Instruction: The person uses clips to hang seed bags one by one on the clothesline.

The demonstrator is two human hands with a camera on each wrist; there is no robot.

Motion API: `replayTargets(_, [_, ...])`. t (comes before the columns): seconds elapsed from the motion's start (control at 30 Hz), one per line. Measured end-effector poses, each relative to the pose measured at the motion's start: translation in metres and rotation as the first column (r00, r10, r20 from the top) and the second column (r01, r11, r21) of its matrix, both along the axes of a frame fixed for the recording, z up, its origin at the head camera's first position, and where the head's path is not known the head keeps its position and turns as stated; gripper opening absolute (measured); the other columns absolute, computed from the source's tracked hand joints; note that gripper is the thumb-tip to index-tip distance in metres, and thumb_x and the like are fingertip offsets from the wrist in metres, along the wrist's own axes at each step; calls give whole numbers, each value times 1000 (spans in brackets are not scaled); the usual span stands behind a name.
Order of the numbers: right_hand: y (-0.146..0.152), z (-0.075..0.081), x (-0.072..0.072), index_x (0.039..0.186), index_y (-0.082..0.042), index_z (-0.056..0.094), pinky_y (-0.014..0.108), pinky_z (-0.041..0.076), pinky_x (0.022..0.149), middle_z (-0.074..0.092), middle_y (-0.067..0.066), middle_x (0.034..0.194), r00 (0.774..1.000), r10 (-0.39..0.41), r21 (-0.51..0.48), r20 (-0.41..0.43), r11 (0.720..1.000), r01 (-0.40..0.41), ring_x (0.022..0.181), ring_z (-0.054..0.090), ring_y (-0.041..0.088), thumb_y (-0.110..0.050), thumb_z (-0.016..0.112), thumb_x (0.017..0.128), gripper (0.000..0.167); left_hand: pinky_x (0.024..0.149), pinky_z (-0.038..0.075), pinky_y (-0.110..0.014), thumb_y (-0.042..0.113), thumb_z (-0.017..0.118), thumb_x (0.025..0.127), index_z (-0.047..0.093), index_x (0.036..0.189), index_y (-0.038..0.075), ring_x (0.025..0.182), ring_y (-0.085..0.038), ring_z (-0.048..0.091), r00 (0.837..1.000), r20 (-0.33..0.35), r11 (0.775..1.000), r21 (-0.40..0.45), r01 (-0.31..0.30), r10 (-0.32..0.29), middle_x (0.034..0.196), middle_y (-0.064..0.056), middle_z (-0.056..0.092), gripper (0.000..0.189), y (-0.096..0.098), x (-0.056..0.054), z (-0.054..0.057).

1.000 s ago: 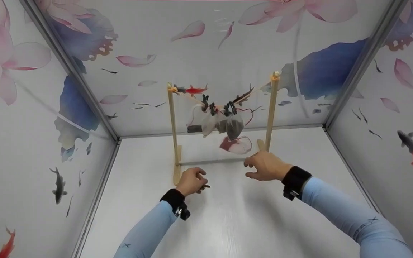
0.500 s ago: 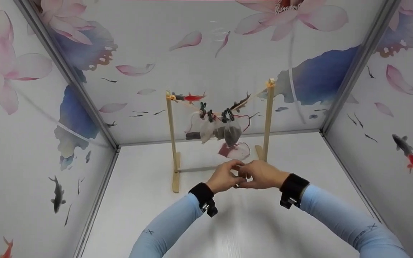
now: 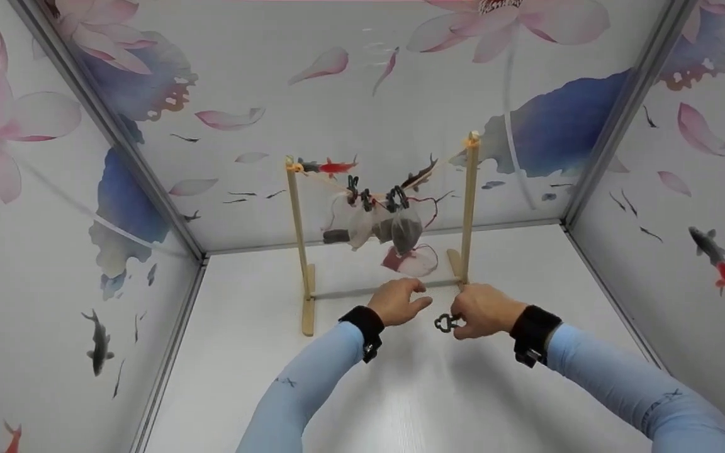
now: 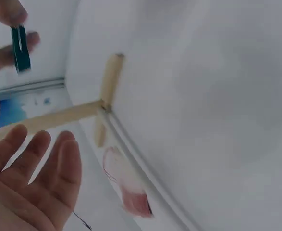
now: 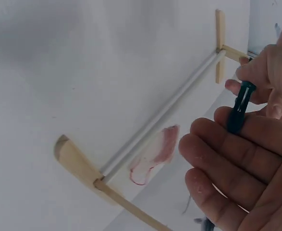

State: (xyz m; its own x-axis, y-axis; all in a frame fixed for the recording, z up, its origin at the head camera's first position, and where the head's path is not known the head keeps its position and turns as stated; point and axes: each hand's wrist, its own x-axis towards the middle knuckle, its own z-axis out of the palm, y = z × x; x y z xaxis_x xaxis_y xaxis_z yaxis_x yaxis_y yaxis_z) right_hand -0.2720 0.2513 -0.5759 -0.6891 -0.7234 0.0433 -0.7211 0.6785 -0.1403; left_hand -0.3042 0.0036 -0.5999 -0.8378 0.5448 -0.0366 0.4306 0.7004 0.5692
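My right hand (image 3: 488, 310) pinches a dark green clip (image 3: 446, 323) between thumb and fingers, and the clip's looped end points left. The right wrist view shows the same clip (image 5: 240, 107) across the fingers. Just left of it, my left hand (image 3: 397, 302) is held with its fingers apart and nothing in them. Beyond both hands a wooden stand (image 3: 471, 207) has a sagging cord (image 3: 438, 168) tied between its two posts. Several dark clips (image 3: 396, 198) hold small translucent drawstring bags (image 3: 406, 236) on the cord, some with dark contents.
A pink-and-white drawstring pouch (image 3: 410, 260) appears low behind the stand's white crossbar (image 3: 362, 292). Wooden feet (image 3: 308, 314) support the left post. Printed panels with lotus flowers and fish wall the white work surface (image 3: 394, 402) on its left, back and right sides.
My left hand moved right to meet my right hand, with a small dark item in its fingers. Now the hands are slightly apart, and the clip is in my right hand.
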Motion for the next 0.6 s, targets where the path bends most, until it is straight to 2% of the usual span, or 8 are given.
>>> replayTargets(0.03, [2,-3,0,66,-17,70,22,37,52,60,-11,59,999,-16,17,29,1000,15,57,42,2,-31,88,76,25,115,59,-41,46,63,114,71,145,11,133,-27,74,999,-33,994,-111,4,-7,146,-7,76,47,-1,-4,-2])
replayTargets(0.1, [6,-8,2,66,-16,71,22,35,51,58,-12,58,996,-39,34,78,999,36,56,41,2,-31,89,76,25,123,55,-45,53,60,114,63,156,12,146,-30,66,998,-63,956,-292,10,-30,159,-9,68,59,-3,-14,-9])
replayTargets(0.17, [9,-12,5,66,-16,72,21,35,51,58,-13,57,992,-54,32,117,998,50,55,40,1,-30,89,77,25,125,53,-48,58,60,113,56,162,13,153,-32,59,995,-88,910,-415,4,-44,168,-9,59,67,-3,-21,-18])
replayTargets(0.23, [11,-13,7,65,-16,71,20,35,51,58,-13,57,987,-62,22,147,998,59,55,40,1,-29,89,77,25,127,52,-52,61,61,111,52,166,15,158,-33,54,993,-109,869,-494,-14,-46,174,-8,53,73,-1,-30,-29])
replayTargets(0.37, [13,-14,9,64,-16,70,20,35,53,55,-14,59,983,-69,26,169,998,66,57,40,2,-28,90,77,26,126,51,-55,65,66,107,49,168,16,160,-33,51,994,-113,829,-556,-58,-7,176,-8,51,80,7,-44,-50])
replayTargets(0.43, [15,-15,11,64,-17,70,20,35,54,55,-14,59,985,-62,30,160,998,58,59,40,2,-29,90,78,27,126,50,-55,66,68,105,49,169,17,159,-33,51,995,-95,821,-566,-72,22,174,-8,52,83,13,-50,-59])
replayTargets(0.53, [20,-20,16,65,-17,71,21,35,56,55,-14,60,986,-62,34,154,998,58,62,40,2,-30,90,78,26,126,49,-55,68,70,103,49,168,19,157,-33,52,996,-75,817,-570,-83,50,172,-7,54,84,25,-55,-69])
replayTargets(0.6, [23,-24,21,65,-17,72,21,36,57,56,-14,60,986,-62,28,157,998,58,63,41,2,-30,90,77,25,128,48,-56,67,71,102,49,169,19,159,-34,51,997,-54,827,-557,-79,59,173,-8,53,85,34,-57,-73])
